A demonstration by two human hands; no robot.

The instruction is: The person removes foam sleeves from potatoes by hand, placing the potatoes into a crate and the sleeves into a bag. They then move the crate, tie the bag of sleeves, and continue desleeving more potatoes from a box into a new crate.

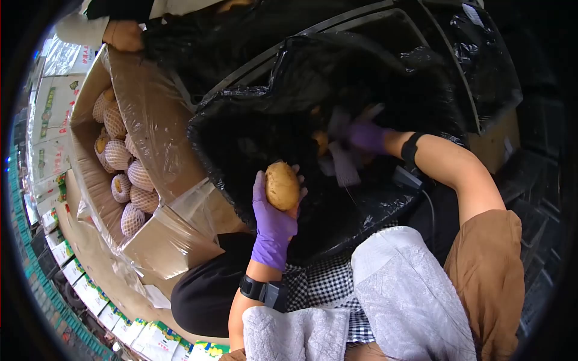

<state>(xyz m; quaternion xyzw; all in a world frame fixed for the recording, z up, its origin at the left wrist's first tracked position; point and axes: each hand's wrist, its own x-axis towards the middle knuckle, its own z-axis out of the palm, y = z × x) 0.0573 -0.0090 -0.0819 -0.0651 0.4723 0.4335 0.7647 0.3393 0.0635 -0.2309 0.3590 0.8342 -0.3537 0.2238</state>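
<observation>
My left hand (274,227), in a purple glove, cups an oval yellow-brown fruit (282,185) with faint specks, potato-like in look. Its fingers curl round the fruit's sides, above the near left part of a black plastic liner (241,129). Farther right, my right hand (368,137), also gloved in purple, is smeared by motion over the liner. Around its fingers are pale foam net sleeves (344,165), and a small orange-yellow patch of something (321,142) shows beside them. The right fingers are too blurred to read.
To the left, a cardboard box (162,126) lined with clear film holds several fruits in foam nets (139,175). Another person's hand (124,36) rests at its far edge. Printed cartons (57,114) line the far left. A grey towel (409,283) lies across my lap.
</observation>
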